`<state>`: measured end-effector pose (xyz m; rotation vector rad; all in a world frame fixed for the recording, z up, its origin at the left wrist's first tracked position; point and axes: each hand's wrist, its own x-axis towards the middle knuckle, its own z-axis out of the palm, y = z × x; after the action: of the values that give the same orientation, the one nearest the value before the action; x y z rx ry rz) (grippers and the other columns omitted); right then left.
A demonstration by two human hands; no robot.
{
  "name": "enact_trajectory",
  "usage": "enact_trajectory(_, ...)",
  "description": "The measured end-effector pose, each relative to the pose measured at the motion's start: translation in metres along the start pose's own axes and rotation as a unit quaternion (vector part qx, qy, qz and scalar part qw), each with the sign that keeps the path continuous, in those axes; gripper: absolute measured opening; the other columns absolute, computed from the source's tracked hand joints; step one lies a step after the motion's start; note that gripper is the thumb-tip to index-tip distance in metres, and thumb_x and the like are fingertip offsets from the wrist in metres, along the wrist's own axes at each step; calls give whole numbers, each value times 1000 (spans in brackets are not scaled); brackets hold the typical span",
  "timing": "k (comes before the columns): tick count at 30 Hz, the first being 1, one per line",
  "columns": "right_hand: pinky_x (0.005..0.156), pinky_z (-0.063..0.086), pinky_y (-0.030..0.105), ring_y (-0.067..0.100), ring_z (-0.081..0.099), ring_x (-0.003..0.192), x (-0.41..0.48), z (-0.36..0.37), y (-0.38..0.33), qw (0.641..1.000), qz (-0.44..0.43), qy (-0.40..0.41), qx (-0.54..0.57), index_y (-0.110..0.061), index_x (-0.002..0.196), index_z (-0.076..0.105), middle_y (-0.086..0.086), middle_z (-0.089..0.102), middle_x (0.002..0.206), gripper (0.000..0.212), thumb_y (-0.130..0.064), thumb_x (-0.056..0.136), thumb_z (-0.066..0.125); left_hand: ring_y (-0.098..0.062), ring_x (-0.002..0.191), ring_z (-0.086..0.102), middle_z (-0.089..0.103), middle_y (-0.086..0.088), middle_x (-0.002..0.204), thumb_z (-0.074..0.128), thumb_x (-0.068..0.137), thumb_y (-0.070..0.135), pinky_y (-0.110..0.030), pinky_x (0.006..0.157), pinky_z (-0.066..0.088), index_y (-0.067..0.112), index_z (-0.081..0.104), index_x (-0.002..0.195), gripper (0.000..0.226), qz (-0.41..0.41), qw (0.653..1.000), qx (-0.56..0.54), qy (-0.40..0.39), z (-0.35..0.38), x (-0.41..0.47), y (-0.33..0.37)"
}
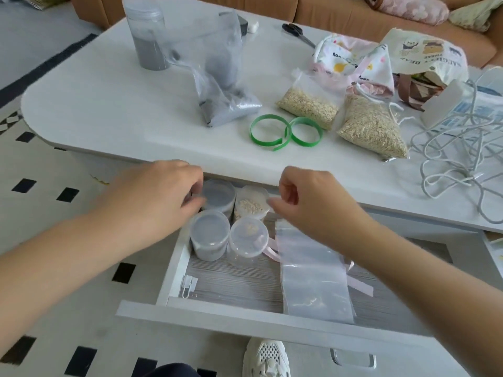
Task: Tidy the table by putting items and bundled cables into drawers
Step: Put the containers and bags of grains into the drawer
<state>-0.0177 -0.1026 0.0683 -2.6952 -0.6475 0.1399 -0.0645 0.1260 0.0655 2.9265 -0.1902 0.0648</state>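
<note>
A cream rug (81,295) with scattered black squares (123,272) covers the floor. Along its far left edge runs a dark stripe (46,68), and beyond the stripe lies a plain grey surface (32,31). At the left edge of the rug there is a small black-and-white checked patch (11,121). A small yellowish scrap (99,180) lies on the rug; what it is, I cannot tell. At the near side stands a white sneaker (265,357) with a mesh toe and laces, and just left of it shows a piece of dark cloth (174,371). At the far side is a light brown sofa (340,12). On its seat lie a pink patterned cushion (413,8) and, right of it, a pale yellow-green fabric (473,14).
</note>
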Motion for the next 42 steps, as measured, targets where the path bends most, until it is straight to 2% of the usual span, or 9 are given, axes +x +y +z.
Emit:
enact_trajectory(7,64,39,25,12,51,71,98,-65,-27,986,-30,159,48,-16,83,57,-10,54,70,10,-25,84,61,-26,80,57,63,2,82,57,87,26,-35,65,44,23,62,86,6,-19,986,-15,167,-57,68,-9)
enact_trajectory(12,61,37,6,8,52,82,187,-90,-43,969,-31,227,96,-15,104,60,-7,61,97,22,-26,86,55,-31,108,53,58,-9,111,54,87,22,-39,89,43,18,67,103,21,-15,963,-79,258,-82,140,-39)
enact_trajectory(15,74,56,23,16,59,88,227,-97,-47,978,3,179,108,-11,117,57,0,61,105,34,-29,89,55,-33,116,48,51,-15,125,54,86,23,-36,96,38,17,63,117,32,-70,956,-82,272,-93,184,-62)
enact_trajectory(17,70,60,36,17,59,87,242,-95,-52,986,34,108,122,-7,123,55,2,56,99,41,-30,90,58,-36,123,42,43,-16,135,54,86,25,-40,100,37,20,57,127,42,-128,965,-47,226,-90,209,-76)
enact_trajectory(22,59,59,33,20,60,90,255,-89,-62,984,73,6,160,-11,124,54,4,58,107,54,-39,82,70,-40,133,28,30,-15,146,50,89,27,-51,105,33,18,33,145,59,-247,963,13,110,-77,241,-88)
enact_trajectory(26,64,59,33,22,57,95,260,-80,-64,982,80,-1,170,-15,125,53,1,55,112,57,-48,81,67,-42,136,25,33,-18,146,48,80,27,-55,106,32,12,30,144,68,-283,957,37,57,-70,251,-95)
enact_trajectory(32,70,60,43,28,62,94,269,-76,-63,969,135,23,204,-12,122,55,8,58,115,40,-41,97,43,-38,128,28,34,-18,136,54,85,12,-48,99,34,7,44,131,48,-289,945,72,138,-60,253,-103)
enact_trajectory(38,62,61,38,26,67,84,265,-77,-62,982,95,1,165,-9,118,59,10,63,105,46,-37,83,70,-42,126,36,41,-22,137,51,92,8,-45,101,36,9,43,136,45,-263,949,0,176,-61,254,-107)
enact_trajectory(42,74,60,35,25,68,91,260,-81,-63,988,85,-43,121,-10,128,54,9,63,112,61,-40,78,74,-41,121,38,47,-20,130,52,94,11,-42,92,38,13,50,127,33,-232,951,-3,206,-61,253,-102)
